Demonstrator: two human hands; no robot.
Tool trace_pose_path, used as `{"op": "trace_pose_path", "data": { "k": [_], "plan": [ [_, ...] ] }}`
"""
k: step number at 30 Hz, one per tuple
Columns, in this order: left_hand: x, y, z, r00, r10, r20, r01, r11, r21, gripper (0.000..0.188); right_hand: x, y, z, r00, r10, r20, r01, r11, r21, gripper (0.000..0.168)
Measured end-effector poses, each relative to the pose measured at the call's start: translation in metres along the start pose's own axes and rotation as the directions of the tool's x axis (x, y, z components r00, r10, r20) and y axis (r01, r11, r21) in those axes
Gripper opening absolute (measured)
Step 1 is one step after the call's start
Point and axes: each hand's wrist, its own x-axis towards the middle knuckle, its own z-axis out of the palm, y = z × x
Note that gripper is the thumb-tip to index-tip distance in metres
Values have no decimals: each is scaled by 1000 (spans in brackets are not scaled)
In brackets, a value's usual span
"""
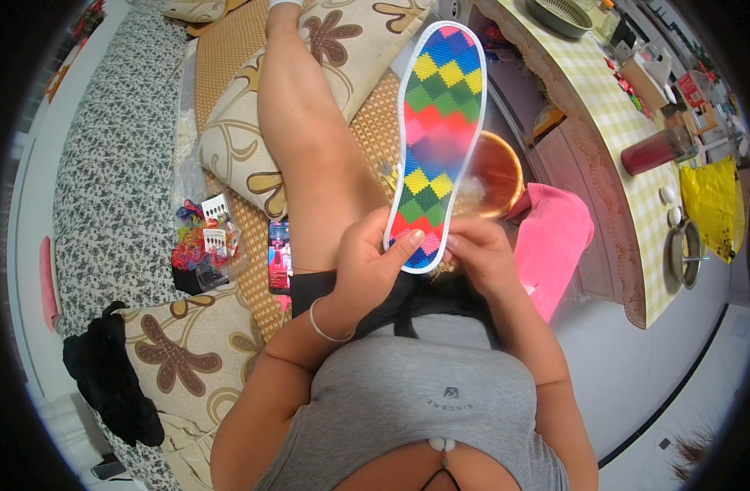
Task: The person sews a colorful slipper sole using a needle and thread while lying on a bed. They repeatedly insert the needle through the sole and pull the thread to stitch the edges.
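An embroidered insole [442, 135] with a white edge stands upright over my lap, its patterned face towards me, in zigzag bands of blue, yellow, green, red and pink. My left hand [375, 251] grips the lower end at its left edge, the thumb lying on the stitched face. At the lower right edge, my right hand [480, 248] pinches the rim between thumb and fingers. Behind the insole is an orange waste bin [511, 175], partly hidden. To the left, bundles of colourful thread [194, 236] lie in clear plastic with small cards.
A lit phone [280, 258] with a cable lies beside my thigh on the woven seat mat. Patterned cushions [178, 350] and a black cloth [111, 377] are at left. On the right, a checked tablecloth [620, 141] carries a red-filled jar [651, 150], a metal bowl and a yellow bag.
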Motion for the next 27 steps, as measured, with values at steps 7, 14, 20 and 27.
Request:
{"op": "trace_pose_path", "data": {
  "k": [7, 14, 20, 27],
  "plan": [
    [15, -9, -15, 971, -231, 61, 237, 900, -365, 21, 8, -11, 9, 999, -21, -46, 14, 989, -146, 17],
    [34, -28, -33, 891, -354, 285, 442, 524, -728, 23, 27, -30, 42, 955, -292, 60, 269, 756, -597, 22],
    [37, -47, -48, 826, -390, 408, 481, 109, -870, 24, 43, -14, 59, 971, -229, -62, 162, 831, -533, 5],
    [38, -58, -47, 932, -278, 232, 298, 225, -927, 26, 59, -9, 61, 897, -436, 69, 356, 623, -696, 6]
  ]
}}
